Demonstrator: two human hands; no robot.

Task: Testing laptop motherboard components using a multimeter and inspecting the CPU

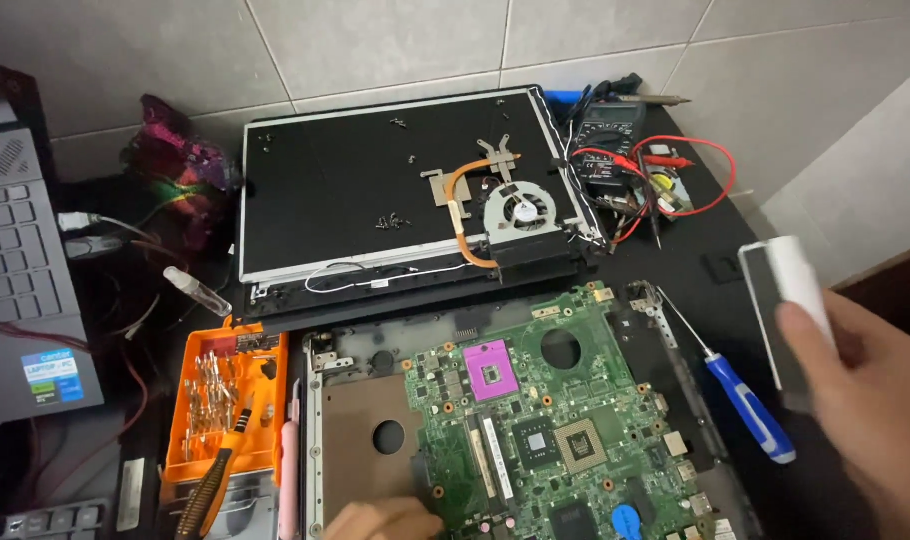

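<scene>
Head view: right hand [870,400] pinching white-and-dark flat block [787,305], long axis upright, above counter [715,250]. Green motherboard [555,420] lying left of this grip, below it. Left hand [380,520] resting at board's near-left edge; its grip mostly hidden, cannot tell.

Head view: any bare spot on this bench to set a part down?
Bare black tabletop lies between the multimeter and the blue-handled screwdriver. The laptop lid is mostly bare left of the fan, with scattered screws. Crowded: around the orange bit tray and motherboard.
</scene>
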